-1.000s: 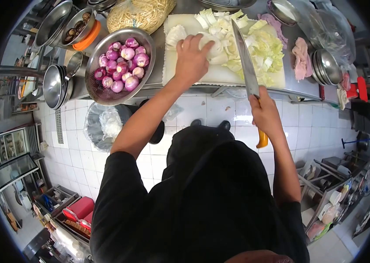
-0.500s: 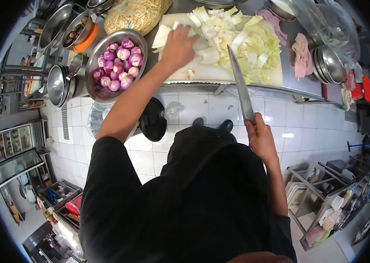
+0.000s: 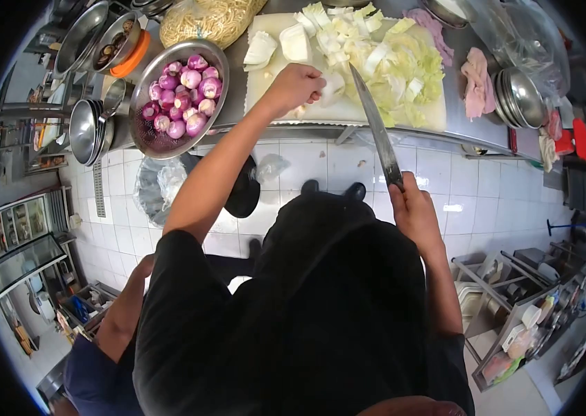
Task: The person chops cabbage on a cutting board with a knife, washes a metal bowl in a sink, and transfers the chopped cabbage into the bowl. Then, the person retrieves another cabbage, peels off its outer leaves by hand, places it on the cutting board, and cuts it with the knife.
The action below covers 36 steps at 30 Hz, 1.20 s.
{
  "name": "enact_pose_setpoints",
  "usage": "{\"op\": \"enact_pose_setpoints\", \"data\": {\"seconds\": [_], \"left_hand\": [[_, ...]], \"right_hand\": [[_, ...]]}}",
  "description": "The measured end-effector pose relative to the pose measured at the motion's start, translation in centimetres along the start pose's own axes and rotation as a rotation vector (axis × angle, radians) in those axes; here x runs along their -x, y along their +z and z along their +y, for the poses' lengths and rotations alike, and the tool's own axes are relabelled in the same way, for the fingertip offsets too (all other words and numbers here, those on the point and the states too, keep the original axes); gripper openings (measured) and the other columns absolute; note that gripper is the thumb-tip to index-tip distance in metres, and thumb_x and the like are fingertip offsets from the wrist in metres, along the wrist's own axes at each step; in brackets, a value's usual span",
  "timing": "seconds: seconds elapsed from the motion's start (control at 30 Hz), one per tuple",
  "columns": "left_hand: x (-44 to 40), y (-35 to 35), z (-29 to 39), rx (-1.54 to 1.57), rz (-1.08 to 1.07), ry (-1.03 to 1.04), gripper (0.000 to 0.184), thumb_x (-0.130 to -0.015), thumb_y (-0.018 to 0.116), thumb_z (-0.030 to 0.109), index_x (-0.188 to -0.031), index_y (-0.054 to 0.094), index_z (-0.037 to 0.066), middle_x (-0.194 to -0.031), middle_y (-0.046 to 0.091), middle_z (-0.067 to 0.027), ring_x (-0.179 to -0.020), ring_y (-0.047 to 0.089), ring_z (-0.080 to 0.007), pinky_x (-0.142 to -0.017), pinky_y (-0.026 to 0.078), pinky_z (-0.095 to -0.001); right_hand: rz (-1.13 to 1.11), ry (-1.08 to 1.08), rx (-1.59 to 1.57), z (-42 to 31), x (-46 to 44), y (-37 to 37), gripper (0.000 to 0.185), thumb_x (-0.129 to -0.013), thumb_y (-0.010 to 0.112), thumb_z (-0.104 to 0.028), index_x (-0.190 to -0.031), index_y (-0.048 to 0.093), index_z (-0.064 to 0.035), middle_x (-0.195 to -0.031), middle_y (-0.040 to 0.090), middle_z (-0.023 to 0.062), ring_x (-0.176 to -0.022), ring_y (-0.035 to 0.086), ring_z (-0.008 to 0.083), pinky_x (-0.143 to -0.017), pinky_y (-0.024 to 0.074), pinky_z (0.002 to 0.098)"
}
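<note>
My right hand point(image 3: 414, 211) is wrapped round the handle of a large kitchen knife point(image 3: 376, 125). Its blade points up and left, the tip over the cutting board's cabbage. On the left part of the white cutting board point(image 3: 265, 104), my left hand point(image 3: 296, 89) has its fingers closed at the left end of a white cabbage piece point(image 3: 333, 84); the exact grip is partly hidden. Two cut cabbage chunks point(image 3: 296, 44) lie farther up on the board. To the right spreads a heap of chopped cabbage point(image 3: 397, 76).
A perforated metal bowl of peeled purple onions point(image 3: 192, 80) stands left of the board, near a bag of noodle-like strands point(image 3: 203, 21). Pink cloths point(image 3: 477, 83) and stacked metal bowls point(image 3: 520, 97) lie right. Another person's arm point(image 3: 123, 312) shows at lower left.
My left hand has left the cabbage chunks at the board's upper left and moved right and down, its fingers now closed. The knife has barely moved. Another person has appeared at lower left.
</note>
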State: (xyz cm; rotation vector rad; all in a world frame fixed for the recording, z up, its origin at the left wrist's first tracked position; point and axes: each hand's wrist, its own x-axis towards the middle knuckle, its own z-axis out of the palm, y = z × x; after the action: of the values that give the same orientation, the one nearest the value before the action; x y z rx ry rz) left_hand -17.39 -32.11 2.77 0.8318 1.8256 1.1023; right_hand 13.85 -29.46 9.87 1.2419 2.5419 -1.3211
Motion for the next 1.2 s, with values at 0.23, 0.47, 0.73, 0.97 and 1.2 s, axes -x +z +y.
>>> {"op": "enact_pose_setpoints", "data": {"seconds": [0.23,0.47,0.73,0.97,1.2], "left_hand": [[-0.2,0.9,-2.6,-0.553,0.371,0.405,0.019,-0.077,0.065,0.011,-0.09,0.068,-0.002,-0.091,0.066,-0.0171,-0.079,0.063,-0.0357,-0.076,0.051,-0.0412],[1.8,2.1,-4.1,-0.477,0.351,0.568,0.018,-0.075,0.068,0.011,-0.09,0.069,0.001,-0.097,0.065,-0.014,-0.089,0.061,-0.0322,-0.081,0.049,-0.0389],[1.6,2.8,-4.6,-0.563,0.338,0.611,0.014,-0.073,0.068,0.009,-0.085,0.068,0.0,-0.095,0.062,-0.0127,-0.092,0.058,-0.0317,-0.082,0.048,-0.0388],[1.8,2.8,-4.3,-0.568,0.302,0.598,0.011,-0.073,0.065,0.006,-0.08,0.066,-0.002,-0.091,0.059,-0.0135,-0.094,0.056,-0.0314,-0.083,0.048,-0.0381],[1.6,3.8,-4.3,-0.555,0.355,0.692,0.011,-0.071,0.066,0.001,-0.081,0.064,-0.002,-0.091,0.06,-0.0148,-0.089,0.057,-0.0344,-0.08,0.047,-0.0403]], "right_hand": [[0.014,-0.05,0.186,-0.1,-1.1,2.2,0.015,-0.092,0.048,-0.014,-0.102,0.04,-0.005,-0.061,0.058,0.0242,-0.062,0.056,0.0473,-0.059,0.0421,0.056],[-0.019,-0.041,0.202,-1.0,-1.8,3.7,0.016,-0.092,0.046,-0.013,-0.102,0.041,-0.0026,-0.064,0.058,0.0271,-0.065,0.057,0.0484,-0.062,0.0433,0.0571],[-0.139,0.177,0.419,-3.4,-2.7,5.3,0.014,-0.088,0.041,-0.006,-0.101,0.04,-0.0002,-0.077,0.061,0.0317,-0.078,0.059,0.0505,-0.071,0.0447,0.0577],[-0.067,0.044,0.333,-1.6,-6.0,7.1,0.023,-0.082,0.042,-0.004,-0.104,0.041,0.003,-0.08,0.06,0.0327,-0.079,0.059,0.0501,-0.073,0.0463,0.056],[0.099,-0.132,0.306,0.4,-8.6,4.9,0.019,-0.087,0.049,-0.013,-0.1,0.043,-0.0011,-0.073,0.061,0.0283,-0.073,0.059,0.0477,-0.068,0.0444,0.0567]]}}
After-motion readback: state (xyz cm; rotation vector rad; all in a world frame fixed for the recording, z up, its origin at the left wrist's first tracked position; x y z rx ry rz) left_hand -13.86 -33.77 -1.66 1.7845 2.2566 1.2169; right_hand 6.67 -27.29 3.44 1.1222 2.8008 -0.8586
